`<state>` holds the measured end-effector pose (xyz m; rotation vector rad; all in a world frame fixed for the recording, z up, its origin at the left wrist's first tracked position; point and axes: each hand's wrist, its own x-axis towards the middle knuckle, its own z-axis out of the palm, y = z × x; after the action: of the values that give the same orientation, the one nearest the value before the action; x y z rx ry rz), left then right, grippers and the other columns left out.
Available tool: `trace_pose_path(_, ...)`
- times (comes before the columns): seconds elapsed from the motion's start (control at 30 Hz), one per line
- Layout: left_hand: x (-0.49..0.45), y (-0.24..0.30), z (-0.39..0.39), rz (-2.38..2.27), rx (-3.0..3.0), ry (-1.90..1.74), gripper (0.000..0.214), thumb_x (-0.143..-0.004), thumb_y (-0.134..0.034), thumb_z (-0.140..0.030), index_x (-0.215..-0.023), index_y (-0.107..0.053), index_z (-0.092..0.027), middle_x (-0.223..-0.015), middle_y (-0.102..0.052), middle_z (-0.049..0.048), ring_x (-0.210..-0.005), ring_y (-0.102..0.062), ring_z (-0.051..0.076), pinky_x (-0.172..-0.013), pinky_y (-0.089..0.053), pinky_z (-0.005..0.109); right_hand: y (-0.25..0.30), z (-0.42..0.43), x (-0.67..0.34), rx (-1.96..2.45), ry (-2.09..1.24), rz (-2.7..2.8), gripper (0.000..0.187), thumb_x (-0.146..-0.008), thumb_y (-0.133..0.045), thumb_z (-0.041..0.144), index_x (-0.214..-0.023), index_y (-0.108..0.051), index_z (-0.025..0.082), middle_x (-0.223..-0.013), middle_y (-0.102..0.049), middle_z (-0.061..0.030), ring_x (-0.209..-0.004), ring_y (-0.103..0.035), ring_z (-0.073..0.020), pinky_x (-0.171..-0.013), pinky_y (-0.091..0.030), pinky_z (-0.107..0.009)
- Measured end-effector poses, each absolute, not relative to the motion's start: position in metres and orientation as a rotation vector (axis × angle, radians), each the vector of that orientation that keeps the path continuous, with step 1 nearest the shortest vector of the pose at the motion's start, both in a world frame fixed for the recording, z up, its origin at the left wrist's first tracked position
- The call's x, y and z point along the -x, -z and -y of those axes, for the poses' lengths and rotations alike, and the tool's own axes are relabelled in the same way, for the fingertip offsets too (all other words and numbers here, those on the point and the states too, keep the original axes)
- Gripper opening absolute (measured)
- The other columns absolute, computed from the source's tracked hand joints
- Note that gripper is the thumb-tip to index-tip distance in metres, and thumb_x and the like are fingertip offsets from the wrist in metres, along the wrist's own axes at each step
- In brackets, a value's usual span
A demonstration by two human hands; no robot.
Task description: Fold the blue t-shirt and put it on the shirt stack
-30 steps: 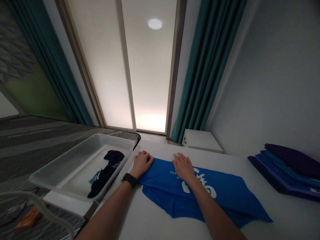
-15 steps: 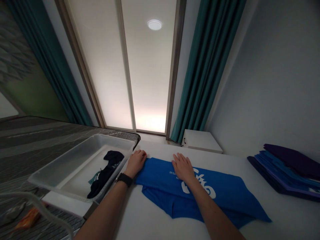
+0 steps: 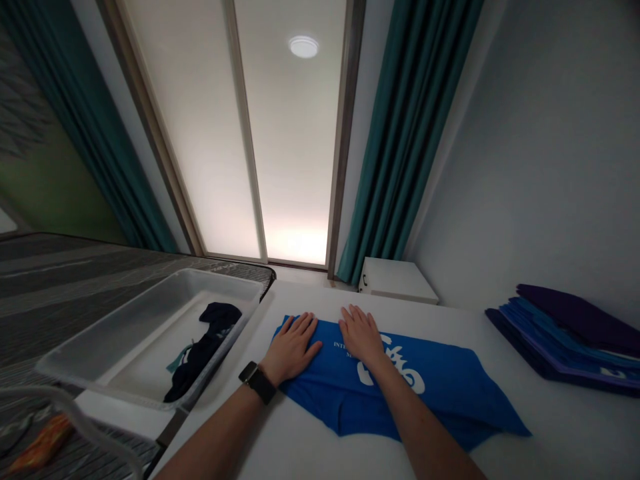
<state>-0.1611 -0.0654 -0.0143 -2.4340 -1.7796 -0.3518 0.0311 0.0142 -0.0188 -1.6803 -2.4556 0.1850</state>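
Blue shirt (image 3: 436, 377) under LH (image 3: 293, 348), RH (image 3: 361, 333)

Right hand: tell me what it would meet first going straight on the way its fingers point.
Past the far edge of the white table, the right hand would probably meet the pale lit panel first, though its depth is unclear.
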Motion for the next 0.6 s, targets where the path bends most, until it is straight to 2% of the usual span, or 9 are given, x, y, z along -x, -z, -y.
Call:
trace_pose_path(0.17, 0.169, 0.019, 0.063, 1.795, 2.416, 0.359, 0.056, -0.098, -0.030, -0.050, -0.144, -0.039, -0.021, -0.150, -0.040, 0.0067, -0.139, -0.034, 0.024, -0.115, -0.023, 0.046, 0.014, -0.014, -0.032, 1.694, -0.233, 2.454, 0.057, -0.098, -0.015, 0.042, -0.147, -0.034, 0.020, -0.155, -0.028, -0.0054, -0.143, -0.019, -0.0194, -0.115, -0.007, -0.043)
trace_pose_path(0.3, 0.168, 0.020, 0.063, 1.770, 2.403, 0.362, 0.056, -0.098, -0.030, -0.050, -0.145, -0.038, -0.021, -0.149, -0.042, 0.0071, -0.138, -0.036, 0.024, -0.115, -0.023, 0.046, 0.009, -0.006, -0.032, 1.742, -0.203, 2.426, 0.059, -0.098, -0.018, 0.041, -0.148, -0.031, 0.014, -0.156, -0.026, -0.0081, -0.143, -0.018, -0.0213, -0.115, -0.005, -0.044)
trace_pose_path(0.47, 0.156, 0.009, 0.071, 1.651, 2.351, 0.402, 0.053, -0.099, -0.031, -0.041, -0.145, -0.038, -0.017, -0.149, -0.040, 0.0096, -0.141, -0.031, 0.023, -0.118, -0.016, 0.046, 0.010, 0.025, -0.030, 1.548, -0.135, 2.479, 0.062, -0.097, -0.019, 0.042, -0.149, -0.027, 0.009, -0.156, -0.023, -0.0092, -0.144, -0.016, -0.0218, -0.116, -0.003, -0.043)
trace_pose_path(0.6, 0.144, 0.007, 0.076, 1.596, 2.436, 0.390, 0.056, -0.099, -0.028, -0.047, -0.146, -0.036, -0.017, -0.152, -0.036, 0.0083, -0.141, -0.030, 0.022, -0.115, -0.025, 0.041, 0.013, 0.041, -0.038, 1.456, -0.231, 2.581, 0.063, -0.097, -0.020, 0.046, -0.150, -0.024, 0.012, -0.157, -0.021, -0.0080, -0.145, -0.014, -0.0218, -0.117, -0.004, -0.044)
